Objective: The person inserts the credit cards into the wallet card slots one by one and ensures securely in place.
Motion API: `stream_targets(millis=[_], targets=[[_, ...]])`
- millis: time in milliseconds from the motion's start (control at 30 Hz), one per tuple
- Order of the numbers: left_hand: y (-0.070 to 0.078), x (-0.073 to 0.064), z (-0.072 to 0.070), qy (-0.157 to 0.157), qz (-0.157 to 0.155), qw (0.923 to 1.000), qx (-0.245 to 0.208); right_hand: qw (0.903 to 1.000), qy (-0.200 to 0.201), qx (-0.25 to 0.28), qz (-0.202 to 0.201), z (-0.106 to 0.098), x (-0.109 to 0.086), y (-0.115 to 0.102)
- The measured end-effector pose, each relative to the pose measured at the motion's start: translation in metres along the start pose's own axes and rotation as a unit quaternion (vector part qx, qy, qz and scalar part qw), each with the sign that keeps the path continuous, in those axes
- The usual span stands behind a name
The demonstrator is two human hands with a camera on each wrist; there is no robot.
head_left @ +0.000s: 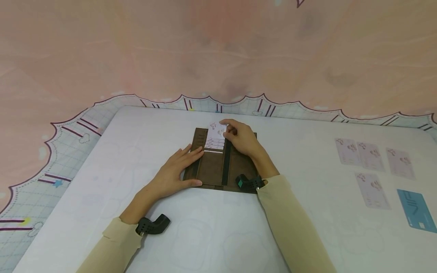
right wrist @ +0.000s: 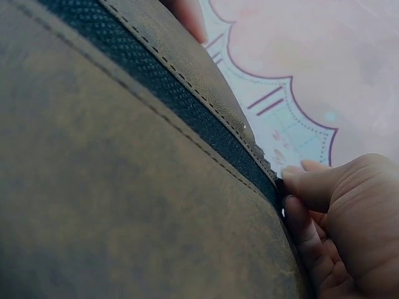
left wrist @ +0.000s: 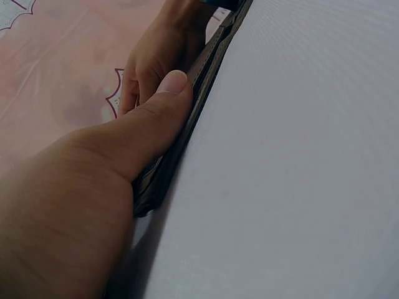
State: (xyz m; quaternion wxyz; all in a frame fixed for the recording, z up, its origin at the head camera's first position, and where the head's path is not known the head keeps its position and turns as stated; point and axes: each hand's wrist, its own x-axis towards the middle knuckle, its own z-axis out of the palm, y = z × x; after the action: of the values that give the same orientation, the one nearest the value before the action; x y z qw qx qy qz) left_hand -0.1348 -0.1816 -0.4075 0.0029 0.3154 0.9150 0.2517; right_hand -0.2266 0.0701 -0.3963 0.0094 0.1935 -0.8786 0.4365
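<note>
A brown wallet (head_left: 211, 168) with dark bands lies unfolded on the white table. A white printed card (head_left: 216, 132) stands partly out of its upper middle, above several stacked card edges in the slots. My right hand (head_left: 243, 139) pinches that card at its right side between thumb and fingers. Over the wallet's lower left part, my left hand (head_left: 175, 170) rests with spread fingers, its thumb along the near edge. The left wrist view shows the thumb (left wrist: 156, 112) on the wallet's edge. In the right wrist view, the card (right wrist: 274, 149) is mostly hidden behind the wallet (right wrist: 137, 205).
Several pale printed cards (head_left: 372, 189) lie on the right of the white table (head_left: 205, 235), near a blue card (head_left: 415, 210) marked VIP. A patterned cloth with a scalloped border (head_left: 201, 103) runs behind the table and along its left side.
</note>
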Motion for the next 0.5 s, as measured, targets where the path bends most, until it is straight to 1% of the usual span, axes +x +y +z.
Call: stream_targets(millis=[233,500], targets=[[0.0003,0.0,-0.0004,0.001,0.001,1.0,-0.001,1.0,-0.006,-0.002,0.002,0.0002,0.0001,0.0004],[0.0005,0.0,-0.0006,0.002,0.001,1.0,-0.003,0.9997,-0.005,-0.017,-0.016,0.0009,-0.0009,-0.0004]])
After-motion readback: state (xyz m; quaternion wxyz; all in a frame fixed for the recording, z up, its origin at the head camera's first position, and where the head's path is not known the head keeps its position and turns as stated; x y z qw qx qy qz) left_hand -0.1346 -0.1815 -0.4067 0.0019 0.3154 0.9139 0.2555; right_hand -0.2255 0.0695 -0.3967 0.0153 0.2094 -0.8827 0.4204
